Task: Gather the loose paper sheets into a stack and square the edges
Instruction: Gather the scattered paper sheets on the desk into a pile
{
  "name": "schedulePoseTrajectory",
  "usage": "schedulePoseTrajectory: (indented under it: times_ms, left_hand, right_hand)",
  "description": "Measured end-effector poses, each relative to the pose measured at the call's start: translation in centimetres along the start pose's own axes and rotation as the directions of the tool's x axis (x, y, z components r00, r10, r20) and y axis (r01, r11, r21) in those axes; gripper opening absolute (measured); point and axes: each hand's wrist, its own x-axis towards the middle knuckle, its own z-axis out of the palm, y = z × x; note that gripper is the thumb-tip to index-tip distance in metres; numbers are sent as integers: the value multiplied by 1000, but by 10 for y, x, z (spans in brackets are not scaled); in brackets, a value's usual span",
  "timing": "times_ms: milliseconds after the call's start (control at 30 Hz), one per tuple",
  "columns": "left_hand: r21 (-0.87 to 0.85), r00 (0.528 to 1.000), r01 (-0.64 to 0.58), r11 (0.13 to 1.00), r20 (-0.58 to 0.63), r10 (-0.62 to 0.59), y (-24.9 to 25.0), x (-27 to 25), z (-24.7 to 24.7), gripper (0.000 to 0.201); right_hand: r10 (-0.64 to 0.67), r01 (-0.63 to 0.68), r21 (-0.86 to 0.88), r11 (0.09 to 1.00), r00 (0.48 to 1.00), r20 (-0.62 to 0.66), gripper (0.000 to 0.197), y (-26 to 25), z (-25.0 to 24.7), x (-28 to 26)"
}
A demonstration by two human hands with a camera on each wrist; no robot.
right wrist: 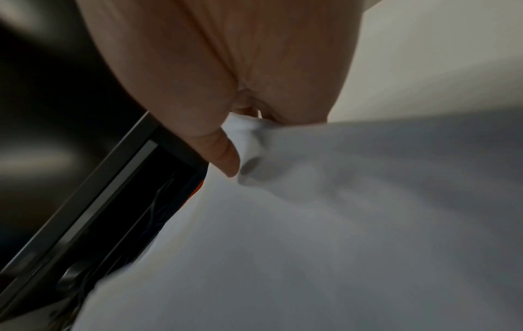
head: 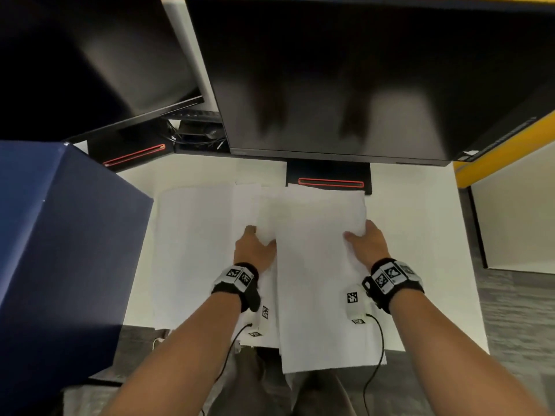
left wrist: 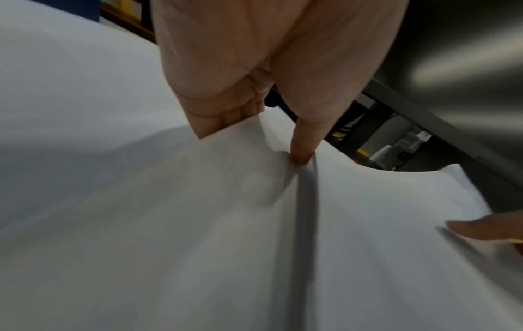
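A bundle of white paper sheets (head: 315,265) lies lengthwise in front of me, its near end hanging past the table's front edge. My left hand (head: 258,240) grips the bundle's left edge, thumb on top, fingers under the sheets. In the left wrist view the thumb (left wrist: 302,147) presses into the paper (left wrist: 198,224). My right hand (head: 362,237) grips the right edge; its wrist view shows the thumb (right wrist: 223,156) pinching the crumpled paper (right wrist: 311,224). More loose sheets (head: 195,250) lie spread on the table to the left, overlapping unevenly.
A white table (head: 420,235) carries the paper. Two dark monitors (head: 345,85) stand at the back, one stand's base (head: 330,180) touching the sheets' far edge. A blue box (head: 60,250) stands at the left. Wrist-camera cables (head: 378,355) hang below my arms.
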Motion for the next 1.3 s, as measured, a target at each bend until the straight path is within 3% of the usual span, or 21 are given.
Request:
schedulePoseTrajectory:
  times_ms: [100, 167, 267, 367, 467, 567, 667, 767, 833, 900, 933, 1000, 1033, 1100, 1200, 1300]
  left_hand:
    - [-11, 996, -32, 999, -81, 31, 5, -1, -7, 41]
    - [39, 993, -8, 999, -116, 12, -2, 2, -19, 40]
    - [226, 997, -46, 973, -44, 58, -11, -4, -17, 37]
    - [202, 994, -91, 975, 79, 76, -8, -13, 9, 35]
    - [79, 995, -84, 993, 62, 79, -6, -19, 12, 35]
    - [184, 997, -78, 980, 18, 76, -24, -28, -4, 37]
    - [336, 983, -181, 924, 98, 157, -48, -47, -3, 28]
    - [301, 964, -243, 922, 181, 195, -56, -64, 10, 26]
    - [248, 973, -228, 941, 73, 217, -58, -58, -1, 25]
    - [214, 951, -198, 957, -195, 240, -64, -35, -29, 35]
    - [226, 924, -148, 963, -317, 216, -69, -21, -46, 48]
    - [220, 892, 70, 973, -450, 37, -77, 5, -77, 78]
    - [198, 884, 180, 964, -463, -69, -78, 14, -87, 92]
    - [130, 875, 288, 949, -437, -206, -78, 27, -100, 110]
    - [9, 904, 291, 957, -331, -271, -69, 31, -104, 103]
    - [87, 962, 183, 979, -220, -161, -60, 24, -88, 83]
  right_hand:
    - [20, -18, 21, 1000, 994, -111, 44, 7, -8, 0]
    - [119, -113, 43, 993, 971, -209, 55, 20, -18, -4]
    - [224, -228, -16, 974, 965, -138, 73, 28, -9, -21]
    - [137, -137, -41, 990, 990, 10, 72, 27, 17, -36]
    - [144, -143, 32, 989, 989, -36, 73, 28, 15, -39]
    - [151, -157, -45, 987, 982, -112, 68, 43, -1, -50]
    - [93, -98, -137, 986, 995, -40, 55, 58, 7, -77]
    - [105, -105, -146, 984, 994, -5, 64, 66, 21, -92]
    - [153, -159, -85, 984, 986, -67, 65, 64, 19, -89]
    - [219, -225, -23, 974, 964, -151, 65, 63, 10, -80]
    - [235, -238, 7, 971, 954, -184, 65, 63, 4, -75]
    - [220, -211, 67, 975, 951, -216, 66, 59, -5, -64]
    - [200, -184, 95, 978, 955, -217, 68, 57, -8, -58]
    - [154, -130, 126, 983, 967, -202, 73, 48, -8, -49]
    - [94, -79, 97, 992, 982, -167, 74, 32, 1, -41]
    - [59, -45, 98, 994, 988, -143, 62, 18, 14, -34]
